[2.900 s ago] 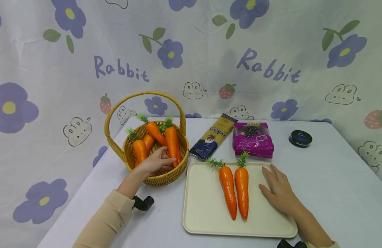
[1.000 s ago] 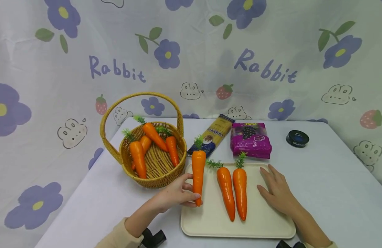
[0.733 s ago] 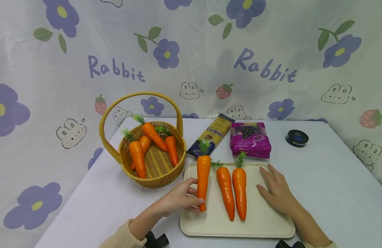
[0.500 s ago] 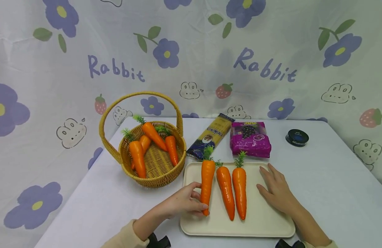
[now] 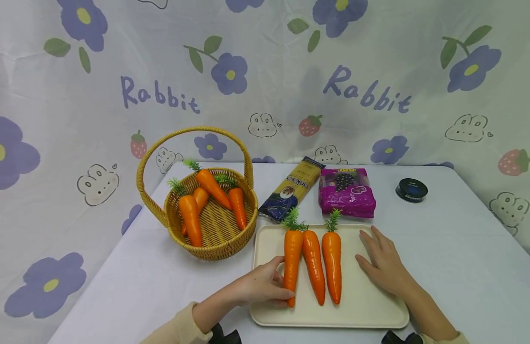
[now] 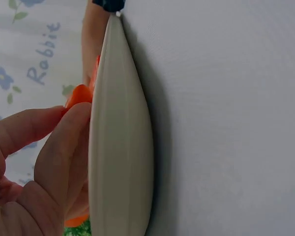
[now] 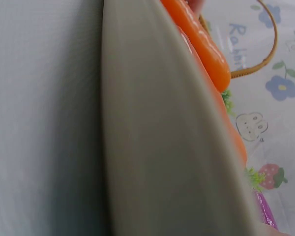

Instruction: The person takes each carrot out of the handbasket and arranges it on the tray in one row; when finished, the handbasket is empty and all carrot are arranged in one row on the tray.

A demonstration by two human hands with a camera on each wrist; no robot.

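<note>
My left hand (image 5: 265,285) pinches an orange toy carrot (image 5: 292,253) near its pointed tip, over the left half of the cream tray (image 5: 368,310). Thumb and fingertips meet at the carrot's tip (image 6: 79,96) in the left wrist view. Whether this carrot rests on the tray cannot be told. Close on its right lie a second carrot (image 5: 314,267) and a third carrot (image 5: 332,267), green tops pointing away. My right hand (image 5: 387,267) rests at the tray's right side, fingers extended, holding nothing. The tray's side hides most of that hand in the right wrist view.
A wicker basket (image 5: 230,251) with a tall handle stands left of the tray, with several carrots (image 5: 190,220) inside. Behind the tray lie a gold-and-blue packet (image 5: 292,188) and a purple packet (image 5: 347,193). A round black tin (image 5: 412,190) sits at the back right.
My left hand has taken a carrot out of the basket, carried it right and lowered it beside the other two over the tray. The right hand has stayed in place.
</note>
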